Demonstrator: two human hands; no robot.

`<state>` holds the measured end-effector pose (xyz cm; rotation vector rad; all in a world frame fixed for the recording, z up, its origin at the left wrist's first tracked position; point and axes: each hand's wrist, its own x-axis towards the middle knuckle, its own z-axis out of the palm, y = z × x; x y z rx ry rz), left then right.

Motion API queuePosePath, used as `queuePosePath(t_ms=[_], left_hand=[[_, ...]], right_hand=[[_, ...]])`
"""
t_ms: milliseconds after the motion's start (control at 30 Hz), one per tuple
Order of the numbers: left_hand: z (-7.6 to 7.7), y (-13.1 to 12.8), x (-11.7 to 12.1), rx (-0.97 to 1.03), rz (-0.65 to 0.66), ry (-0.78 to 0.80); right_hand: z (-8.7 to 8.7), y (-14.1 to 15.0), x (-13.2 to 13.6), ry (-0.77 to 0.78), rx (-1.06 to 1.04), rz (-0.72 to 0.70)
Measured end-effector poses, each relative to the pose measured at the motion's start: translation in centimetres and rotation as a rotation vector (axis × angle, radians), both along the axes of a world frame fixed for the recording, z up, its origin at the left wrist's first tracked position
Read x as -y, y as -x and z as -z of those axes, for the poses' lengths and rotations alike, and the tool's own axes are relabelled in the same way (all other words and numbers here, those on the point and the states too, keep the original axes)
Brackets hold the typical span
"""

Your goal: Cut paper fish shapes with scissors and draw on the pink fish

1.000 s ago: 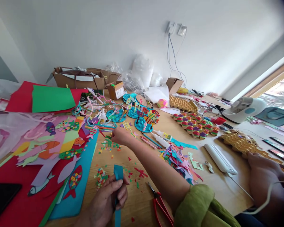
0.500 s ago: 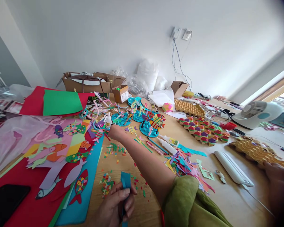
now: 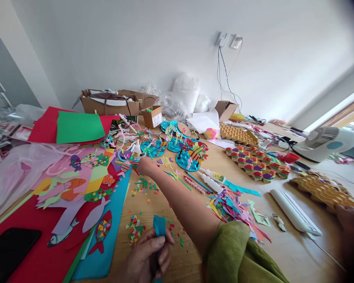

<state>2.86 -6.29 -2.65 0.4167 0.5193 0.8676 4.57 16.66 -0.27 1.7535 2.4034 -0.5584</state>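
Note:
Low in the middle, my left hand point(image 3: 153, 251) is closed on a folded blue paper strip point(image 3: 159, 226), pinched between thumb and fingers. My right arm, in a rolled green sleeve, stretches across the table. At its far end my right hand point(image 3: 145, 166) is beside a heap of coloured scraps and a small white glue bottle point(image 3: 136, 148). Its fingers point away and are hidden, so a hold cannot be made out. Tiny paper bits point(image 3: 135, 230) lie beside my left hand. Paper fish, including a red one with a mosaic pattern point(image 3: 103, 232), rest on coloured sheets at left.
Blue decorated discs point(image 3: 187, 161), glue bottles point(image 3: 211, 182) and paper offcuts point(image 3: 230, 210) lie mid-table. Painted egg cartons point(image 3: 256, 163), a fan point(image 3: 324, 143) and a white corded device point(image 3: 295, 212) stand right. Another person's hand point(image 3: 349, 218) touches a plain egg carton point(image 3: 321, 188). A phone point(image 3: 14, 251) lies lower left.
The view has shifted slightly, so the table things sit a little further right. My left hand still holds the blue strip; my right hand stays by the scraps.

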Motion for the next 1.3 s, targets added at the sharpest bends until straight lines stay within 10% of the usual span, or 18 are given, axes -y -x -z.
queuePosePath(t_ms=[900,1300], left_hand=[[-0.4,-0.6,0.5,-0.011,-0.06,0.006],[-3.2,2.9,-1.5,0.127,-0.255,-0.012]], right_hand=[[-1.5,-0.7,1.7,-0.084,-0.07,-0.079],[-5.0,-11.9,12.3,-0.227,-0.214,0.091]])
